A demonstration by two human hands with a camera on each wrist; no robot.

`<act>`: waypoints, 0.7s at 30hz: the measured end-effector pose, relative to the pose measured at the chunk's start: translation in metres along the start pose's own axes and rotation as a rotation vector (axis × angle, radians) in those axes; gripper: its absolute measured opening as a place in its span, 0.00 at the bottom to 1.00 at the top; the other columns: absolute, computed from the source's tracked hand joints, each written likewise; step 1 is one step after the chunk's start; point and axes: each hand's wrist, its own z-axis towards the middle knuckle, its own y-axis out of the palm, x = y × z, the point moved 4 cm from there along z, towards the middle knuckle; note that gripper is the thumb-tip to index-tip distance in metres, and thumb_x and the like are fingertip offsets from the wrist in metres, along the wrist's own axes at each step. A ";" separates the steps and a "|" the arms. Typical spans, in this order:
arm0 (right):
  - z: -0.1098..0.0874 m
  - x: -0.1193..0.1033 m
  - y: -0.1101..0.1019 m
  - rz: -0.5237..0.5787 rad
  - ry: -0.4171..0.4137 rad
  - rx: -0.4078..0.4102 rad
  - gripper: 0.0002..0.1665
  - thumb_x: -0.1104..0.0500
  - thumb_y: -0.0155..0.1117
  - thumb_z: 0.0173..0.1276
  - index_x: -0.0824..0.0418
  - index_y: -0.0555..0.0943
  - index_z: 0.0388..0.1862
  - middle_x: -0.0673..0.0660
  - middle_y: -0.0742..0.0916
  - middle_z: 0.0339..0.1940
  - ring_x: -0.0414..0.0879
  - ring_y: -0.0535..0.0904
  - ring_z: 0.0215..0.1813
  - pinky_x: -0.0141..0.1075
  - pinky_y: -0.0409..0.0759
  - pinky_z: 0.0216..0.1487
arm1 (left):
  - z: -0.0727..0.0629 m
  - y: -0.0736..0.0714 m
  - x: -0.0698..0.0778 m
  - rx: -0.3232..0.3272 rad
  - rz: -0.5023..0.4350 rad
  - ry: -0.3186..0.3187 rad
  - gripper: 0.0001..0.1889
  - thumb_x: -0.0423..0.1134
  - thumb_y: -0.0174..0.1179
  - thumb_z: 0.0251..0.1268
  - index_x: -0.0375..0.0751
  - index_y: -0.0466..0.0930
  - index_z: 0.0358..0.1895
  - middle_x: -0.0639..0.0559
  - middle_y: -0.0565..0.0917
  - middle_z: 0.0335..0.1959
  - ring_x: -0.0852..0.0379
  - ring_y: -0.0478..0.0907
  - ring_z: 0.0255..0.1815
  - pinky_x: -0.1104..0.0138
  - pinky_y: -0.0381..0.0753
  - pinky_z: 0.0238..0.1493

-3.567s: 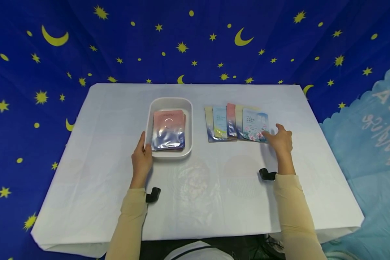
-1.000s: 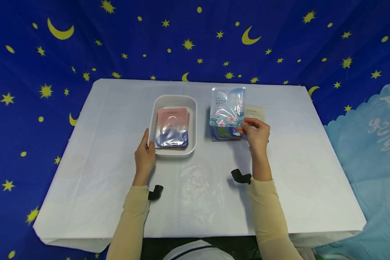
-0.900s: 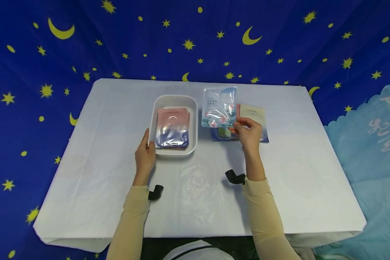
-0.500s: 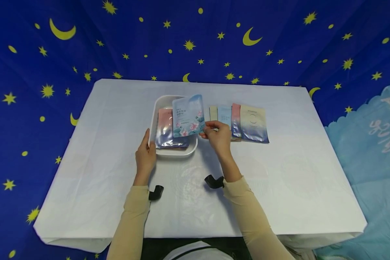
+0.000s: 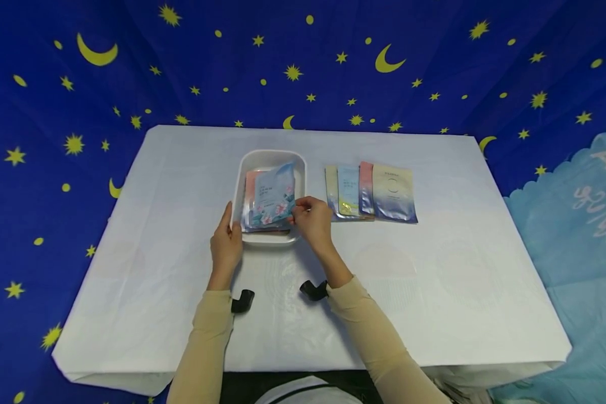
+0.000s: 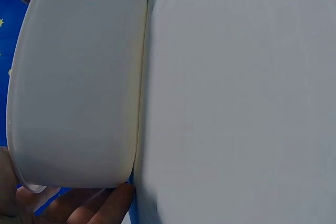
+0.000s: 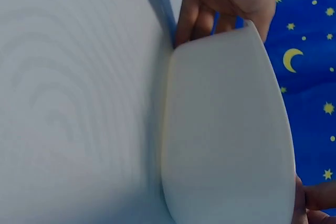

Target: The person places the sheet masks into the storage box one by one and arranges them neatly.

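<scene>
My right hand pinches a light blue sheet mask packet with pink flowers by its lower right edge. The packet tilts over the pink-and-blue packets lying inside a white plastic tray. At the tray's left side, my left hand holds the wall, its thumb at the rim and fingers along the outside; the left wrist view shows the fingertips low by the base. The right wrist view shows the tray's outer wall, with the right fingers at the rim.
Right of the tray, several more mask packets lie overlapped in a row, cream, pink and blue. Everything stands on a white-covered table. A blue star-and-moon cloth hangs behind it. Black wrist cameras stick out from both sleeves.
My right hand has picked the flowered packet off the right-hand row and carried it left, lowering it into the tray. The left hand has stayed at the tray's side.
</scene>
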 end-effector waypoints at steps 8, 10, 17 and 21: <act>-0.001 -0.003 0.003 -0.095 -0.070 -0.027 0.09 0.69 0.64 0.60 0.75 0.85 0.38 0.63 0.88 0.24 0.51 0.86 0.23 0.27 0.77 0.23 | 0.001 -0.002 0.003 0.008 0.011 0.032 0.28 0.36 0.45 0.73 0.45 0.61 0.75 0.52 0.62 0.17 0.59 0.57 0.16 0.65 0.58 0.20; -0.001 -0.003 0.002 -0.127 -0.085 -0.039 0.10 0.68 0.66 0.61 0.74 0.85 0.39 0.62 0.88 0.24 0.50 0.86 0.23 0.26 0.76 0.23 | 0.002 -0.002 0.004 0.010 0.015 0.034 0.28 0.36 0.45 0.72 0.45 0.61 0.75 0.53 0.61 0.16 0.60 0.56 0.16 0.65 0.58 0.20; -0.003 -0.001 -0.001 -0.111 -0.092 -0.098 0.14 0.65 0.67 0.62 0.75 0.84 0.43 0.62 0.87 0.22 0.43 0.81 0.16 0.26 0.74 0.19 | 0.001 -0.001 0.003 -0.016 0.007 -0.004 0.28 0.36 0.43 0.73 0.46 0.58 0.76 0.32 0.80 0.40 0.57 0.58 0.18 0.62 0.60 0.23; -0.007 0.002 -0.008 -0.048 -0.098 -0.115 0.15 0.64 0.67 0.64 0.76 0.84 0.43 0.66 0.87 0.24 0.46 0.82 0.16 0.26 0.75 0.19 | -0.001 0.000 0.000 -0.045 -0.001 -0.039 0.28 0.37 0.42 0.75 0.48 0.56 0.77 0.36 0.69 0.69 0.53 0.64 0.22 0.60 0.66 0.29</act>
